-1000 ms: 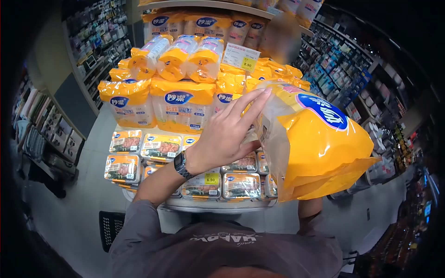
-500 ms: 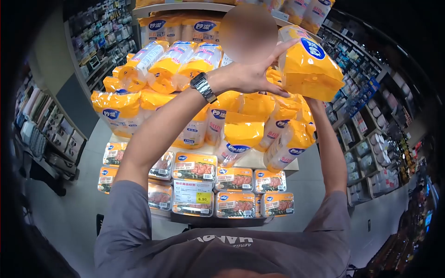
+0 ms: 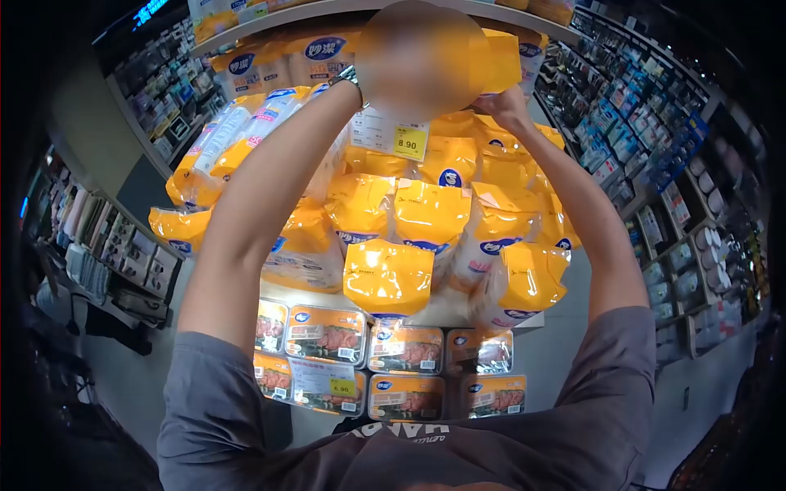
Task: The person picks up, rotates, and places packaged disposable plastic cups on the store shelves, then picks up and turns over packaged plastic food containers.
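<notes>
A yellow plastic-wrapped pack [image 3: 501,61] is held up at the upper shelf, partly hidden by a round blurred patch. My right hand [image 3: 509,106] is closed on its lower right side. My left arm reaches up to the same spot, with a metal watch [image 3: 347,77] at the wrist. The blurred patch covers my left hand, so its fingers cannot be made out. Below my hands stand several similar yellow-topped packs [image 3: 432,210] with clear lower sides and blue oval logos. More packs [image 3: 260,127] lie tilted on the left.
A price sign [image 3: 385,135] reading 8.90 stands among the packs. Clear food-pictured boxes [image 3: 407,349] are stacked at the front edge, with a 6.90 sign [image 3: 327,380]. A shelf edge [image 3: 327,18] runs above. Stocked shelves [image 3: 610,114] flank both aisles.
Both my hands have moved the yellow pack up and away, toward the upper shelf. The camera view has shifted, and the 8.90 price sign now shows.
</notes>
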A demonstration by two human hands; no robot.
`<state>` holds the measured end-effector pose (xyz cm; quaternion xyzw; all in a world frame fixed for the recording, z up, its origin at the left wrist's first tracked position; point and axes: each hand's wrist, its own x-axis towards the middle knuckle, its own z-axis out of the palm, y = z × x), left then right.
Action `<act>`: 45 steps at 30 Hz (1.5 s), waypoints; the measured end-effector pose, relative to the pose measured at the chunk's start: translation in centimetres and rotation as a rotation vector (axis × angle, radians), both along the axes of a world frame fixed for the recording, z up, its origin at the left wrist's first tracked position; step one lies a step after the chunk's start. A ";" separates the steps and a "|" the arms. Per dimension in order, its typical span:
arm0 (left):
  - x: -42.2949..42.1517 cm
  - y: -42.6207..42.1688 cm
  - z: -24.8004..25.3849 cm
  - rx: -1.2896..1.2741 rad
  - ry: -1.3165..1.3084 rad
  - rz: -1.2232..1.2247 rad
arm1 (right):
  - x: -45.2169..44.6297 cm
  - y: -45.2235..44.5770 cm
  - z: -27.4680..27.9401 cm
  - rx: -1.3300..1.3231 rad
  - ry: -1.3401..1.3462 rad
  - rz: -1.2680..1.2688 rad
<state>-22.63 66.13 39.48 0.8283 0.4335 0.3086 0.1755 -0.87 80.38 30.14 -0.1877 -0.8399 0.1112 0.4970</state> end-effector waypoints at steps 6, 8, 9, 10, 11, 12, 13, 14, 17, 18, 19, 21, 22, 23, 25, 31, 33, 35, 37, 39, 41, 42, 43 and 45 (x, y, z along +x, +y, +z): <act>-0.6 6.1 0.1 -0.078 0.058 0.282 | -3.0 6.3 -1.8 -0.249 -0.016 0.194; -0.6 8.3 0.0 -0.055 0.072 0.366 | -3.8 9.1 -2.9 -0.295 0.022 0.236; -1.1 10.3 -0.4 -0.001 0.078 0.402 | -4.5 11.8 -3.9 -0.270 0.022 0.216; -1.9 12.4 -0.9 0.049 0.084 0.438 | -5.2 12.8 -4.2 -0.248 0.021 0.196; -2.7 14.6 -1.2 0.055 0.128 0.499 | -5.6 13.8 -4.4 -0.388 -0.038 0.113; -3.5 17.3 -1.5 0.057 0.172 0.555 | -5.8 13.5 -3.1 -0.530 -0.098 0.024; -4.0 19.0 -1.9 0.062 0.217 0.608 | -6.0 13.1 -1.9 -0.667 -0.158 -0.069; -4.0 19.1 -2.6 0.057 0.149 0.615 | -6.3 13.4 -1.3 -0.782 -0.228 -0.072; -6.4 22.2 -3.7 0.019 0.466 0.422 | -7.6 16.3 -2.2 -0.870 -0.246 -0.009; -4.8 18.2 -2.3 -0.114 0.519 0.482 | -8.0 17.0 -2.4 -0.879 -0.272 -0.008; -5.2 18.2 -2.4 -0.155 0.571 0.478 | -8.6 17.4 -2.7 -0.890 -0.300 -0.005; -6.1 18.5 -3.1 -0.238 0.676 0.473 | -9.1 17.4 -3.0 -0.917 -0.335 0.022; -6.7 18.9 -3.6 -0.246 0.713 0.491 | -9.1 16.5 -2.1 -0.931 -0.343 0.047; -7.4 19.3 -4.1 -0.244 0.704 0.499 | -9.1 16.0 -1.8 -0.948 -0.349 0.072; -7.8 18.7 -4.3 -0.234 0.685 0.510 | -9.7 17.0 -1.9 -0.987 -0.365 0.074; -9.9 21.8 -5.4 -0.019 0.727 0.574 | -10.2 17.9 -1.9 -1.012 -0.367 0.100; -10.4 21.8 -5.4 0.043 0.691 0.534 | -10.2 18.9 -1.9 -1.030 -0.385 0.132; -10.9 21.9 -5.5 0.063 0.654 0.529 | -10.4 19.4 -1.8 -1.041 -0.393 0.137; -10.7 21.6 -5.6 0.041 0.617 0.550 | -10.4 19.7 -2.0 -1.051 -0.384 0.110; -10.2 20.9 -5.4 0.038 0.654 0.536 | -10.5 19.9 -2.9 -0.961 -0.322 0.063; -10.0 20.2 -4.8 0.038 0.668 0.506 | -10.5 20.3 -2.7 -0.939 -0.324 0.047; -10.0 20.2 -4.7 0.036 0.663 0.484 | -10.4 20.0 -2.1 -0.963 -0.360 0.053; -10.3 20.0 -4.7 0.031 0.657 0.463 | -10.6 19.6 -1.8 -0.988 -0.399 0.062; -10.3 18.6 -4.0 0.082 0.609 0.423 | -10.8 18.3 -1.5 -0.970 -0.381 0.000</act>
